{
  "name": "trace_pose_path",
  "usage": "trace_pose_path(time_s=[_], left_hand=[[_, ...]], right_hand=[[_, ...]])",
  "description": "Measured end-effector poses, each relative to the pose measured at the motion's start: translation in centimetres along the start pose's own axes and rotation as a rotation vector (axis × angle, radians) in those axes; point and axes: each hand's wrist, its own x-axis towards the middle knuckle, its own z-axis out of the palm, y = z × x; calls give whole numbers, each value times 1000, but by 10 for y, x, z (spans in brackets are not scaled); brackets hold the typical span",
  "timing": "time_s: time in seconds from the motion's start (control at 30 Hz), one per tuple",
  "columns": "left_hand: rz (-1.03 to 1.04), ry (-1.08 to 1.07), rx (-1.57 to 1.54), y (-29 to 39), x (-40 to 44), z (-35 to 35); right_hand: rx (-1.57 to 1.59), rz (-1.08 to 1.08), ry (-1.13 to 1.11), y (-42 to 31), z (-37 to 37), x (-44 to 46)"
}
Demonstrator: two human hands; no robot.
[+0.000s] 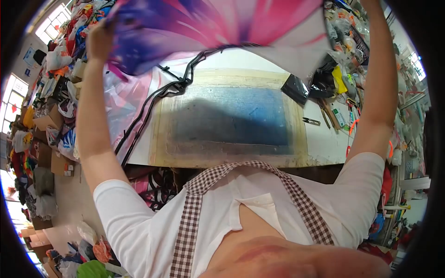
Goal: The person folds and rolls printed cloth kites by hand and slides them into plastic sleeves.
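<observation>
"Apron is nearest on my feed, its checked straps over a white shirt. What do you get past it?"

"Table, with a mat flat on it, bluish in the middle, yellowish round the border, a shadow across it."

"And beside the mat?"

"Snips just off its right side, a black packet farther back. To the left I see pink sheeting, with black trim running along it to the cloth."

"Where is that cloth?"

"Raised over the table's far part, purple, pink and white, slightly blurred."

"Fingers?"

"Left hand grips the cloth's left edge. Right forearm leaves my view at the top, so I cannot tell about those fingers."

"Farthest off, I have piled goods and a window at left."
</observation>
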Motion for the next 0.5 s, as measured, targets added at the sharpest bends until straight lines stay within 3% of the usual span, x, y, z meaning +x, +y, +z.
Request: trace_pose_path(time_s=[0.07,0.13,0.17,0.2,0.27,0.3,0.33,0.37,0.4,0.43,0.47,0.5], left_hand=[[-83,39,-3,-8,-21,-27],[193,43,-116,-5,-60,-49],[207,-97,-113,-14,-87,-47],[218,-239,-110,-22,-121,-39],[173,-510,-245,-25,-184,-30],[261,-644,79,-17,-220,-23],[352,-766,409,-6,-248,-20],[180,-931,297,29,-256,-21],[3,-1089,180,58,-263,-17],[204,-753,-228,56,-302,18],[200,-740,-387,123,-282,-6],[249,-797,-528,154,-298,13]], right_hand=[[-26,-132,-9,10,15,-17],[-245,-599,-64,45,45,-57],[-273,-760,-118,53,66,-91],[254,-150,-263,-34,71,-150],[178,-48,-562,-41,105,-252],[124,-6,-710,-46,122,-302],[243,43,-657,-53,131,-338],[364,86,-601,-61,140,-374],[524,315,-798,-74,135,-384],[632,575,-959,-88,129,-393],[636,501,-931,-93,129,-398],[638,426,-901,-97,130,-401]])
